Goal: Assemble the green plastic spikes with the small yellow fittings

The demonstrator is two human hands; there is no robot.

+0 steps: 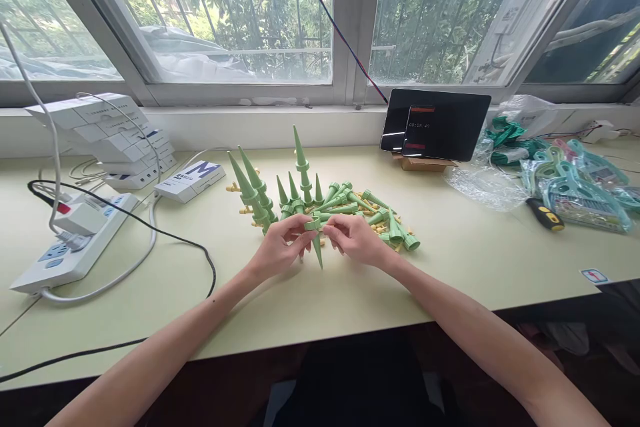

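Observation:
My left hand (284, 245) grips a green plastic watering spike (317, 248) by its collar, with the pointed end down and the open end up. Beside it, my right hand (356, 238) is closed in a pinch at the spike's side; its fingertips hide whatever small piece they hold. Just beyond my hands lies a pile of similar green spikes (395, 230) with small yellow valves among them. To the left, several spikes stand upright, point up; some are stacked into tall columns (250, 180) with yellow valves sticking out.
A power strip (75, 240) with plugs and a black cable (175, 238) lies at the left, near stacked white boxes (133, 140). A tablet (460, 123) leans at the back behind a phone showing a timer. At the right are a screwdriver (545, 215) and bagged plastic items (580, 187).

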